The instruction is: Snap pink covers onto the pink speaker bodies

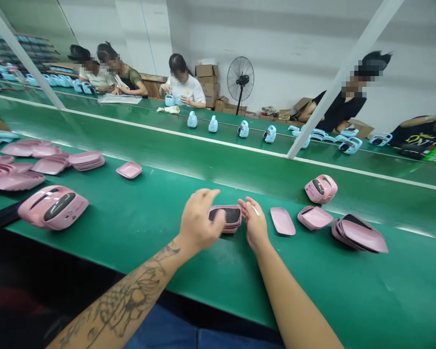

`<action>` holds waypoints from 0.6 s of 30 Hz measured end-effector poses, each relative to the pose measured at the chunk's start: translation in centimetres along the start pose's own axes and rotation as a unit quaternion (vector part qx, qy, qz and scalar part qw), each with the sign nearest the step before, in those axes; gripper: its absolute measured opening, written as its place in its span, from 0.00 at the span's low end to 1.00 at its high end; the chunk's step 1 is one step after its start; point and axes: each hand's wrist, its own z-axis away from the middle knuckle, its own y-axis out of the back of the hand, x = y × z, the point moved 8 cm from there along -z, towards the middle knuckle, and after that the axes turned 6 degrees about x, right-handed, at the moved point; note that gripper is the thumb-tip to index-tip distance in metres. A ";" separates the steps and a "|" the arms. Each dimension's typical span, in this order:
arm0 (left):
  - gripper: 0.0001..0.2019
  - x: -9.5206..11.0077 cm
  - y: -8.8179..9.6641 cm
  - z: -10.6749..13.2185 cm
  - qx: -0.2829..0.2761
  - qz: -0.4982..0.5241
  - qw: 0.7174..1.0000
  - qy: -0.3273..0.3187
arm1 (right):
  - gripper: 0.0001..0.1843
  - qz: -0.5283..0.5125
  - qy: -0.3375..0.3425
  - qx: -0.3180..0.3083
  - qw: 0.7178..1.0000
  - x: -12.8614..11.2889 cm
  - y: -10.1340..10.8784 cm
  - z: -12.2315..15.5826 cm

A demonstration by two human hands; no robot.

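your left hand [198, 220] closes on a stack of pink plastic shells [225, 218] at 12 o'clock, right hand [254, 224] open beside it (white sliver [255, 210] at its fingers); one assembled pink case [321, 189] sits at 1 o'clock, loose shells [314, 217] left at 2.

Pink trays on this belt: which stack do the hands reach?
The small dark-topped stack between the left hand and right hand; every other pink stack lies well away from them.
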 end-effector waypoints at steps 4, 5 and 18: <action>0.29 -7.6 -2.1 0.2 -0.006 0.082 0.988 0.129 | 0.33 0.003 0.003 -0.038 0.999 -0.3 -1.2 1.0; 0.29 -8.6 -3.2 0.5 -0.022 0.095 0.985 0.146 | 0.34 0.007 0.001 -0.047 0.999 -0.2 -1.5 1.2; 0.25 -7.7 -6.0 0.4 -0.050 0.207 0.967 0.143 | 0.34 0.033 0.012 -0.083 0.996 1.1 -1.9 1.6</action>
